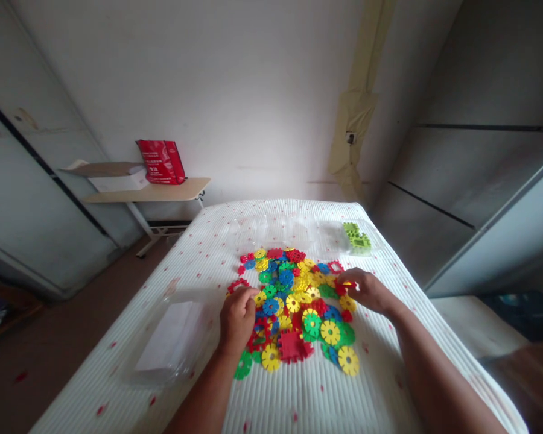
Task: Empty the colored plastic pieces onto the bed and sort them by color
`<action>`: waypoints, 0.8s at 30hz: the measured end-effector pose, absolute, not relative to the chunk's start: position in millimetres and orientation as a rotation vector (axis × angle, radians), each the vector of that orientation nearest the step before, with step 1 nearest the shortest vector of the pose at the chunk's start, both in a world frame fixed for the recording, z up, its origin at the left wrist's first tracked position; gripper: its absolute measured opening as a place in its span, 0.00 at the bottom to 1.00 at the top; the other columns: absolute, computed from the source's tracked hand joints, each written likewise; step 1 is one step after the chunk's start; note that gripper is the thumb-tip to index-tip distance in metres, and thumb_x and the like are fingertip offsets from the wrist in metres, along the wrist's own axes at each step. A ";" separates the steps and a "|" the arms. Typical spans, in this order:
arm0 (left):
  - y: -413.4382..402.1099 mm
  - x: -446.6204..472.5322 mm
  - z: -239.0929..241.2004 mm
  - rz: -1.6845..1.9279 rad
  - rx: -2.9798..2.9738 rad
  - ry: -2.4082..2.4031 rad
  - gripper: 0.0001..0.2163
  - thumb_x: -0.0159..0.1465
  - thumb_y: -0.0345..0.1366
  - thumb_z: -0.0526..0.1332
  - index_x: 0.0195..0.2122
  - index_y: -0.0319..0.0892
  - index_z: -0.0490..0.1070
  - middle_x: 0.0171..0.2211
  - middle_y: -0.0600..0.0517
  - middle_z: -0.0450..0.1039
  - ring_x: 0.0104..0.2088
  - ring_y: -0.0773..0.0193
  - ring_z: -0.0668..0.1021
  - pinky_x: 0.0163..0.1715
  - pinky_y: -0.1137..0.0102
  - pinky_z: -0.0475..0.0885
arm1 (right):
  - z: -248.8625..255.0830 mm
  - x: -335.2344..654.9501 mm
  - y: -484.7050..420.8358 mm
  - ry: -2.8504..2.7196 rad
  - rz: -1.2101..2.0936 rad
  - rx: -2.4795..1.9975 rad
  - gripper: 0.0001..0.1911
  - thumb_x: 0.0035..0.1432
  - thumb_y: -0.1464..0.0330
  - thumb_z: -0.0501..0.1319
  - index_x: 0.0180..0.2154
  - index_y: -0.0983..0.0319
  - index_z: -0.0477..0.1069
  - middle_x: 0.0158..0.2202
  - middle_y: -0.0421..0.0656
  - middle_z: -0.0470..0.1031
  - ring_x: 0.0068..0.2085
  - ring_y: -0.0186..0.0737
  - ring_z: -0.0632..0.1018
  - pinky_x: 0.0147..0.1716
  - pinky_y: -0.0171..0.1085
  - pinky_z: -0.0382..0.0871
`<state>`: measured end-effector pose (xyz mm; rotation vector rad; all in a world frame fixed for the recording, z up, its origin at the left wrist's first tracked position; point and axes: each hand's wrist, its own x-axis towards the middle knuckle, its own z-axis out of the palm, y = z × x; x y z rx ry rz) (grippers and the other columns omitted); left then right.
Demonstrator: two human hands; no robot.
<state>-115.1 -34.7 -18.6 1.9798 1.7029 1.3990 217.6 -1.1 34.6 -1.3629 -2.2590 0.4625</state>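
A loose pile of plastic building pieces lies on the cloth: notched yellow discs (330,332), green discs (312,325), blue discs (286,276) and red square toothed pieces (294,346). At the pile's left edge is my left hand (238,316), its fingers curled in beside a yellow disc; whatever they hold is hidden. My right hand (364,288) reaches in from the right, fingers closed around a small red and yellow building piece (347,284) at the pile's edge. Its exact shape is too small to tell.
Clear plastic trays (283,229) stand behind the pile, one holding green square pieces (356,239). At left, a clear container (167,343) carries white paper. Beyond the covered table (323,398), a side table (181,190) bears a red bag (161,163) and a box (117,179).
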 end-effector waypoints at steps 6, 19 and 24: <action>-35.7 -114.4 -20.0 1.398 1.962 1.695 0.11 0.58 0.30 0.50 0.32 0.44 0.73 0.32 0.51 0.77 0.36 0.62 0.77 0.41 0.67 0.71 | 38.2 217.6 -1.8 -2.188 0.558 -1.456 0.10 0.53 0.66 0.55 0.33 0.60 0.75 0.36 0.45 0.77 0.36 0.41 0.77 0.38 0.38 0.71; -60.0 -116.4 25.3 1.212 1.874 1.607 0.10 0.59 0.32 0.52 0.35 0.43 0.73 0.35 0.50 0.76 0.37 0.62 0.77 0.40 0.68 0.72 | 34.4 154.1 1.9 -2.333 0.365 -1.076 0.18 0.58 0.71 0.51 0.49 0.59 0.69 0.47 0.48 0.74 0.47 0.43 0.75 0.46 0.43 0.70; -92.0 -123.6 2.1 1.001 2.160 1.697 0.23 0.55 0.38 0.60 0.54 0.46 0.66 0.54 0.45 0.66 0.56 0.50 0.66 0.54 0.54 0.62 | 32.5 121.9 8.6 -2.339 0.263 -1.340 0.17 0.56 0.70 0.55 0.48 0.63 0.69 0.45 0.50 0.74 0.47 0.45 0.74 0.47 0.43 0.68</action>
